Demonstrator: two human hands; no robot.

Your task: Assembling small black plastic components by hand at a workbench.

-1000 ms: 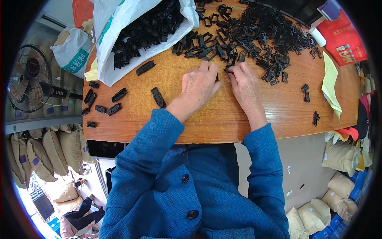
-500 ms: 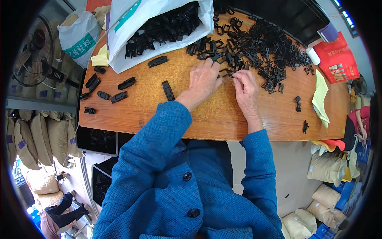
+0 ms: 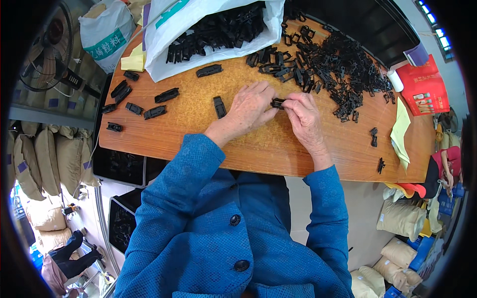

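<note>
— What do the hands have?

— One small black plastic clip (image 3: 277, 103), pinched between them over the wooden table (image 3: 208, 134). The left hand (image 3: 248, 107) grips its left end with fingertips closed on it; the right hand (image 3: 304, 115) clamps its right end the same way.

— And around that grip?

— Just left of it lies a single assembled black clip (image 3: 219, 107), flat on the wood. Beyond the grip and to its right spreads a loose heap of black clip parts (image 3: 338, 74). Farther off, up and left, a white plastic bag (image 3: 198, 30) lies open, with more black pieces inside. Well left of the grip, a few finished clips (image 3: 149, 102) lie scattered.
</note>
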